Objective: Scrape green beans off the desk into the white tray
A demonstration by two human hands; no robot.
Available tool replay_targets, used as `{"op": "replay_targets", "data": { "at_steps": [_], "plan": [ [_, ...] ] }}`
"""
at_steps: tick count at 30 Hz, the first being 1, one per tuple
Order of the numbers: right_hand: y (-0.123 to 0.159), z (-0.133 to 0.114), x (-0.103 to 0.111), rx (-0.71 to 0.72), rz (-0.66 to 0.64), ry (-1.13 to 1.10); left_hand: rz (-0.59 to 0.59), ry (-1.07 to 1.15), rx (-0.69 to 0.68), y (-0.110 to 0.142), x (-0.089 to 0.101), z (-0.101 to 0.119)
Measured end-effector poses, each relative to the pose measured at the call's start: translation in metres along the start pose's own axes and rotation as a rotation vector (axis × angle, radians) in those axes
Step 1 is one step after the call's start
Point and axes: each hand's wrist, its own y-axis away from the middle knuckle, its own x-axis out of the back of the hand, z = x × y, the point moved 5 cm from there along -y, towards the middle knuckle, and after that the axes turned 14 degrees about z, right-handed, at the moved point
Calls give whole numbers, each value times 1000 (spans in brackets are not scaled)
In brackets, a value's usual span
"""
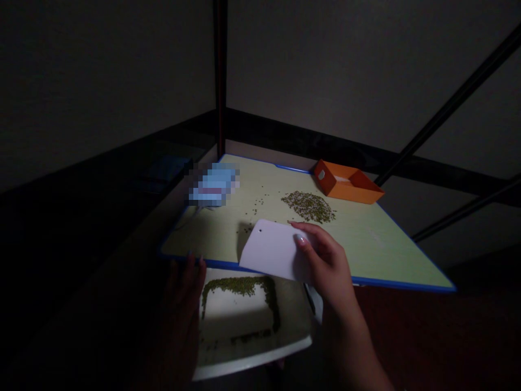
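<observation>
My right hand (325,263) is closed on a flat white scraper (272,247) with a small hole near one corner, thumb on its near face. The scraper is tilted over the near blue edge of the board (391,244). Past it, a pile of small greenish seeds (311,206) lies on the board, with stray ones to its left. Below the edge is a white tray (260,358) with more seeds (238,285) gathered along its inner sides. My left hand (181,309), in deep shadow, is at the tray's left side with its fingers stretched out; its thumb is hidden.
An orange open box (354,190) stands at the board's far right. At the far left lies a light-blue item (215,184), blurred by pixelation. Dark slanted poles (448,108) cross the right side, and a dark upright post (220,81) stands behind the board.
</observation>
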Motion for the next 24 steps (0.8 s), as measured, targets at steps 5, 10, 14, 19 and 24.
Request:
{"op": "replay_targets", "data": {
  "at_steps": [5, 10, 14, 19, 24],
  "plan": [
    [2, -2, 10, 91, 164, 82, 44, -3, -41, -1, 2, 3],
    [18, -20, -4, 319, 103, 169, 50, 5, -41, 0, 0, 2],
    [27, -30, -15, 496, 75, 215, 42, 50, 16, 4, -4, -2],
    [24, -29, -13, 546, 136, 345, -1, 63, 50, 6, -6, -6],
    [20, -26, -10, 525, 194, 400, -27, 34, 48, 3, -7, -7]
  ]
}}
